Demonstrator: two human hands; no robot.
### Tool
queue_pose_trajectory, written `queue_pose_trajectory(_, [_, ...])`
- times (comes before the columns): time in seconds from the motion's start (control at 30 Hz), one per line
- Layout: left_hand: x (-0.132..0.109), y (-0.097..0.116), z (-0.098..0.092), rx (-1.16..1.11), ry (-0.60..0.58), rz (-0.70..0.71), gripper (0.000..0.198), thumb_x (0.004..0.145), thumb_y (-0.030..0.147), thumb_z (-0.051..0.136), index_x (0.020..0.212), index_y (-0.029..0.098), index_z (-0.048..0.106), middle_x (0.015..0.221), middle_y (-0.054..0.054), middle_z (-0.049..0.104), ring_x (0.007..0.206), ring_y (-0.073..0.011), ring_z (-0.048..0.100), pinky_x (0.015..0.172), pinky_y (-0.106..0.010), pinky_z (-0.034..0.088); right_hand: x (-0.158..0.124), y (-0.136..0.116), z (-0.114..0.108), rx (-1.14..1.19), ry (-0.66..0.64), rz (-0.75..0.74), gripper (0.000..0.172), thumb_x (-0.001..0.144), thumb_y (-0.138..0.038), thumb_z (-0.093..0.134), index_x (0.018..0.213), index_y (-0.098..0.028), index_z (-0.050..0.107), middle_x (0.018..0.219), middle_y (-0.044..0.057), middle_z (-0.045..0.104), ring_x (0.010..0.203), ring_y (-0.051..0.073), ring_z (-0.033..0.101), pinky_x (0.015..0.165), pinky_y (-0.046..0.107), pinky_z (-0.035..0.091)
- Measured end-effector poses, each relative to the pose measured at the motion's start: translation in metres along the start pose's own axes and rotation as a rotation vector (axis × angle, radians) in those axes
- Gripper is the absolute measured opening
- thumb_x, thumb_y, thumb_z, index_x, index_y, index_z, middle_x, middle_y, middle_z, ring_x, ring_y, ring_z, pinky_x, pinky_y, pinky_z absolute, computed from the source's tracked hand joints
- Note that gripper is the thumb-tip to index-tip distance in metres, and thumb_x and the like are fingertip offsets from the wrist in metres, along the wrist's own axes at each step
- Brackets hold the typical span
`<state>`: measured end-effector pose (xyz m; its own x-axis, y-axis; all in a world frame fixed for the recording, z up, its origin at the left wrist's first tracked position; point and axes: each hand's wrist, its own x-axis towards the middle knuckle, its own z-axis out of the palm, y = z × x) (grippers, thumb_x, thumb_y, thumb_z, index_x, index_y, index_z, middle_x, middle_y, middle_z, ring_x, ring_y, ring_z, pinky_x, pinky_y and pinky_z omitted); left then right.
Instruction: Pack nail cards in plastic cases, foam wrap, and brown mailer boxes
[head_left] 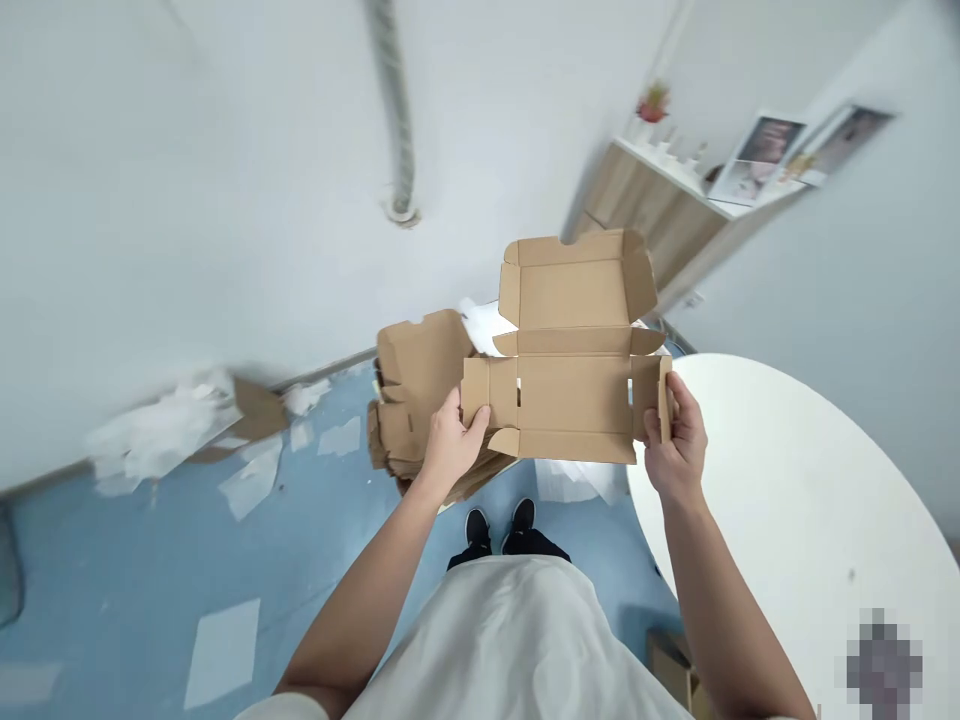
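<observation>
Between my two hands an unfolded cardboard box (575, 395) is held up in the air, its lid panel with side flaps pointing away from me. My left hand (455, 440) pinches the left side flap, thumb on top. My right hand (676, 435) grips the right side flap, which is bent upward along its fold. Beneath and to the left of the held box lies a stack of flat cardboard boxes (420, 375), partly hidden by my left hand and the box.
A round white table (780, 480) stands at the right. White sheets (223, 652) and crumpled wrapping (169, 425) lie about the blue floor. A wooden cabinet (660, 215) with picture frames (757, 160) stands at the back right. An open carton (670, 665) sits by the table.
</observation>
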<state>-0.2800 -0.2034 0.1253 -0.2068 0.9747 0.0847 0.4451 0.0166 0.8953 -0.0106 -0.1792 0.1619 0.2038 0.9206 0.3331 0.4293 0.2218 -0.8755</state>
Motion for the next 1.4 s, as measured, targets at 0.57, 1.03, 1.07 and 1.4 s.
queue_pose_trajectory(0.57, [-0.06,0.076,0.296,0.095,-0.846,0.423,0.027,0.086,0.027,0.036,0.103,0.016,0.054,0.097,-0.008,0.062,0.09,-0.0182,0.058,0.076,-0.032,0.047,-0.171,0.155,-0.26,0.029,0.527,0.652,0.031,0.077,-0.035,0.038,0.092,-0.016,0.057,0.082,0.005,0.06,0.073,0.018,0.054,0.061,0.029,0.045])
queue_pose_trajectory(1.03, [-0.095,0.066,0.426,0.314,-1.062,0.247,0.036,0.08,0.025,0.042,0.114,0.016,0.051,0.098,-0.007,0.062,0.081,-0.017,0.058,0.074,-0.032,0.047,-0.219,0.26,-0.313,-0.135,0.261,0.907,0.063,0.072,-0.027,0.045,0.132,-0.021,0.031,0.089,0.003,0.059,0.062,0.014,0.059,0.061,0.031,0.046])
queue_pose_trajectory(1.07, [-0.094,0.065,0.428,0.343,-1.068,0.248,0.039,0.079,0.025,0.044,0.116,0.016,0.049,0.095,-0.006,0.062,0.078,-0.0159,0.057,0.073,-0.031,0.047,-0.22,0.263,-0.312,-0.169,0.239,0.932,0.065,0.072,-0.027,0.046,0.134,-0.021,0.028,0.09,0.003,0.06,0.063,0.014,0.059,0.063,0.031,0.046])
queue_pose_trajectory(1.4, [-0.087,0.057,0.416,0.675,-0.79,0.474,0.073,0.072,0.041,0.057,0.133,0.013,0.028,0.125,-0.019,0.042,0.117,-0.0309,0.041,0.089,-0.045,0.038,-0.21,0.264,-0.301,-0.67,0.247,0.85,0.065,0.074,-0.034,0.048,0.133,-0.014,0.03,0.121,0.018,0.045,0.112,0.031,0.041,0.085,0.047,0.037])
